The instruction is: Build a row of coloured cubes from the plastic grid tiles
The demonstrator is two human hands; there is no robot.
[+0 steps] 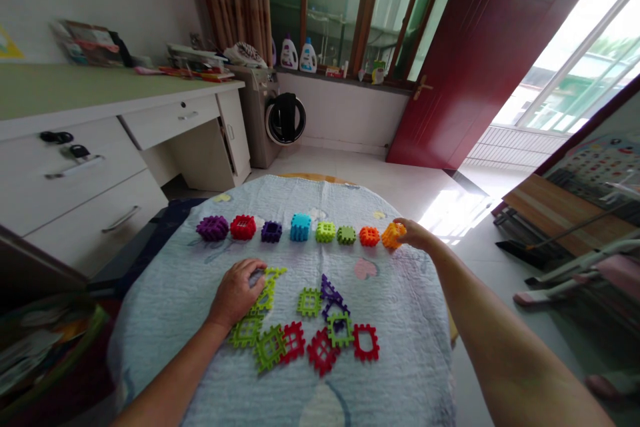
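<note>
My right hand reaches to the right end of a row of block cubes, its fingers closed on a yellow-orange block cube. My left hand rests on the cloth with curved fingers, thumb and forefinger apart, beside yellow-green interlocking pieces; it touches their edge. Along the row stand a purple cube, a red cube, a dark blue cube, a light blue cube, a lime cube, a green cube and an orange cube.
Nearer me lie loose flat pieces: a green square, a purple triangle, a red window piece and a red frame. A pale blue cloth covers the round table. Beyond are a desk, a washing machine and a red door.
</note>
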